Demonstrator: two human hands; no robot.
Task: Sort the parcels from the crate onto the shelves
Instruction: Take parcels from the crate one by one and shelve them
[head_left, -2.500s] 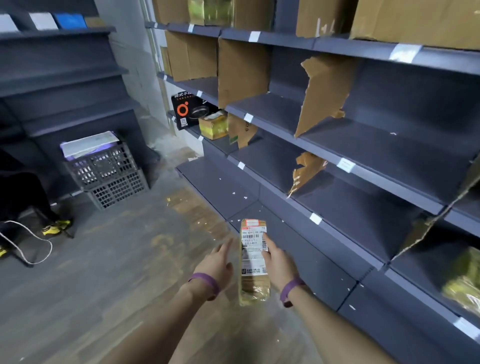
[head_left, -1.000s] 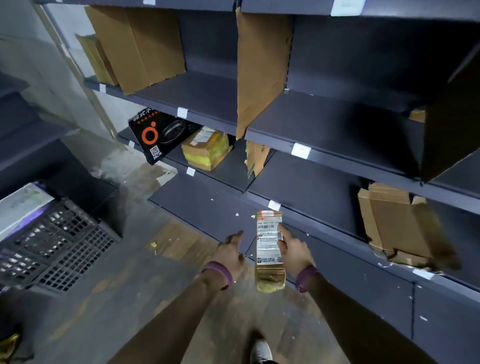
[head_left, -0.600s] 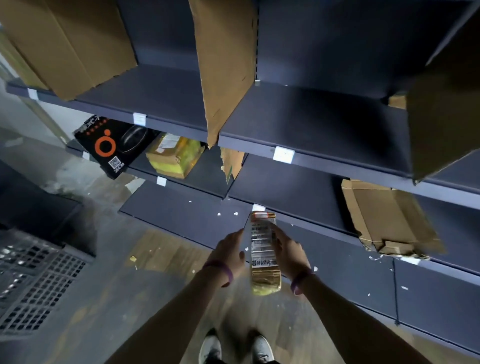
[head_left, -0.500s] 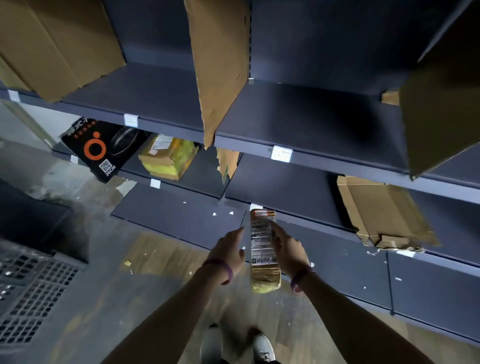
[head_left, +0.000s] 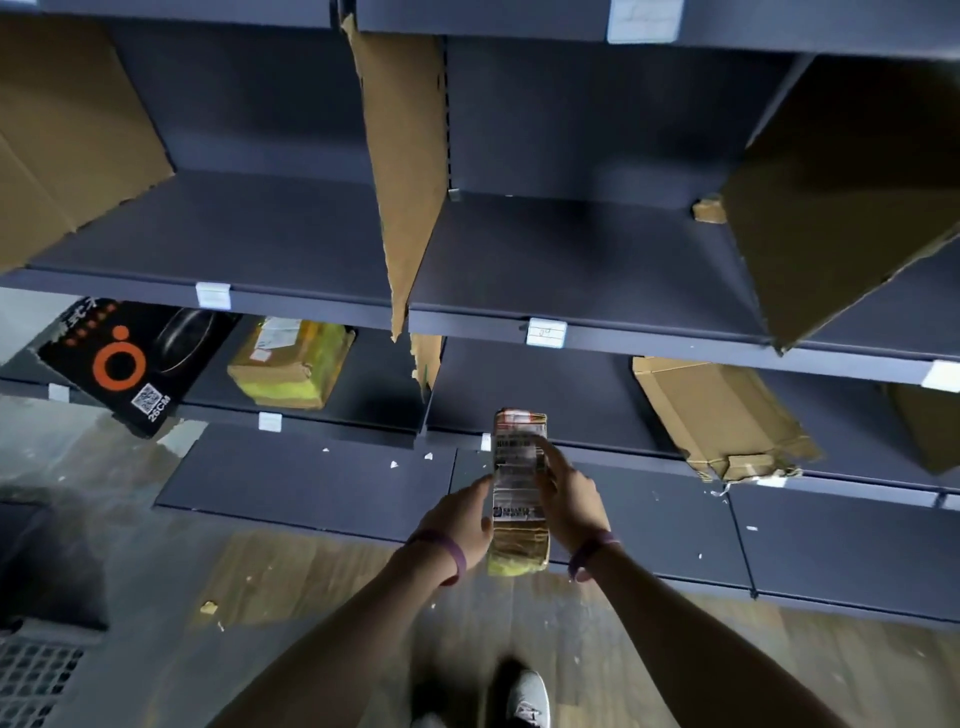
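Both hands on the long narrow parcel (head_left: 519, 488) wrapped in yellow-brown tape with a white label: left hand (head_left: 462, 519) and right hand (head_left: 571, 499) fingers wrapped round its sides, holding it in front of the dark grey metal shelves (head_left: 571, 270).

single head cam, wide-angle, pitched forward and down; fingers (head_left: 546, 453) close, below centre, shelves (head_left: 597, 270) just beyond them, floor (head_left: 291, 571) far beneath them.
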